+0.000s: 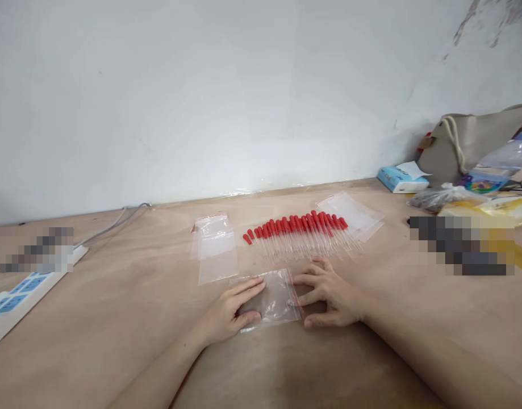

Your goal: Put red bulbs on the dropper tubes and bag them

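A clear zip-lock bag (278,301) lies flat on the table, its red-lined zip edge to the right. On the bag's left part rests my left hand (235,309), fingers stretched out and thumb apart. My right hand (329,292) is spread at the zip edge, fingertips touching or just beside it. Beyond the hands lies a row of droppers (303,230) with red rubber bulbs and clear thin tubes, the bulbs pointing away from me. Several flat zip-lock bags (218,255) lie to their left, and more clear bags (354,216) at their back right.
On the left is a white power strip (51,284) with a grey cable (116,224). A blue tissue pack (401,179), a grey bag (477,139) and plastic packets (448,196) stand at the back right. A wall (243,102) closes off the table's far edge. Two patches are blurred out.
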A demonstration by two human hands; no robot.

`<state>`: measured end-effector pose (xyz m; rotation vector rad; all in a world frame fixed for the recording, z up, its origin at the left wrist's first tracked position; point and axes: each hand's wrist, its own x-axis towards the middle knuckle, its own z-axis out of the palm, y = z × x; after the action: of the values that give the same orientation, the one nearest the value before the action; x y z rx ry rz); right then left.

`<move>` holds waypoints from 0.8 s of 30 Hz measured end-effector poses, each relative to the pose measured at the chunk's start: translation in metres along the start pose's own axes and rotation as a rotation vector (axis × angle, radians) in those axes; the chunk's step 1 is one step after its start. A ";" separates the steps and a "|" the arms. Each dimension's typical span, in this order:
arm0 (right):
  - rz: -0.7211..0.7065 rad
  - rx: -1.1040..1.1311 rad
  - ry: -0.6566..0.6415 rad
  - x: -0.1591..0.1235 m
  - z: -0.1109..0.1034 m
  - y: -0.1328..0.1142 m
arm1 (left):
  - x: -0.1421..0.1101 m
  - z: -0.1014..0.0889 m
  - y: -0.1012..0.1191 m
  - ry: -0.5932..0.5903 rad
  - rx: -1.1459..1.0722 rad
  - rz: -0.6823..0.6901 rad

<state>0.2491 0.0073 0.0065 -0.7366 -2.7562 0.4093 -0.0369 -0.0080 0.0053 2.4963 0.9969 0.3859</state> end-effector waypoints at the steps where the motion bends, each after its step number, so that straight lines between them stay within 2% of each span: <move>1: 0.014 0.004 0.007 -0.001 -0.001 0.002 | 0.001 0.001 -0.001 0.006 0.014 0.012; 7: 0.068 0.085 0.132 -0.001 0.003 0.004 | 0.003 0.006 -0.007 0.075 0.092 0.080; 12: 0.379 0.101 0.498 0.015 0.009 0.017 | 0.002 0.006 -0.006 0.092 0.100 0.101; 15: 0.568 0.090 0.635 0.039 0.003 0.032 | 0.002 0.007 -0.006 0.093 0.091 0.101; 17: 0.666 0.064 0.637 0.059 -0.003 0.041 | 0.003 0.007 -0.006 0.096 0.086 0.103; 20: 0.824 0.020 0.569 0.088 -0.012 0.050 | 0.003 0.008 -0.007 0.096 0.093 0.104; 24: 0.989 0.019 0.489 0.112 -0.014 0.053 | 0.002 0.008 -0.005 0.089 0.106 0.109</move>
<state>0.1834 0.1118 0.0212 -1.8707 -1.7744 0.3522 -0.0354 -0.0052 -0.0037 2.6569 0.9404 0.4942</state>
